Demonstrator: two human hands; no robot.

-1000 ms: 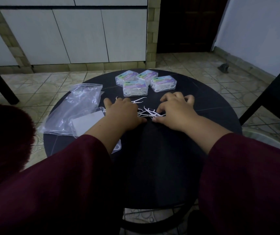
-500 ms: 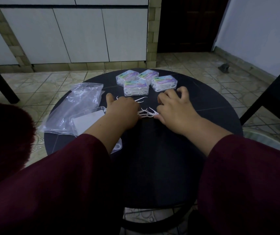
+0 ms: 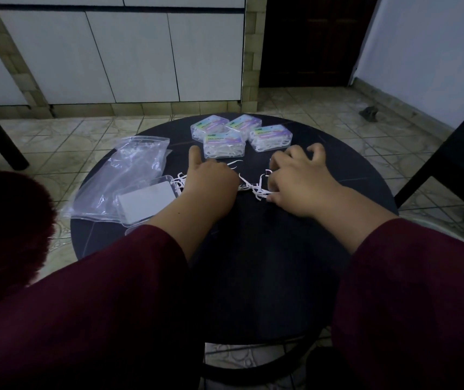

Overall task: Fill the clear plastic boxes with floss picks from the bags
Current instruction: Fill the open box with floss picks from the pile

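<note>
Both hands, left hand point(image 3: 211, 178) and right hand point(image 3: 299, 180), have drawn the loose floss picks point(image 3: 253, 188) into a tighter heap between them on the counter point(image 3: 267, 263), fingers curled raking, apparently grasping nothing yet; boxes point(image 3: 224, 146) just beyond, so scooping looks next.

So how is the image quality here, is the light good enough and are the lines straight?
Head view: dim, the black table and dark red sleeves nearly merge; white floss picks stand out but stay fine and hard to count; the plastic bag shows pale glare; wide-angle lens bends the cabinet and floor lines near the edges.
</note>
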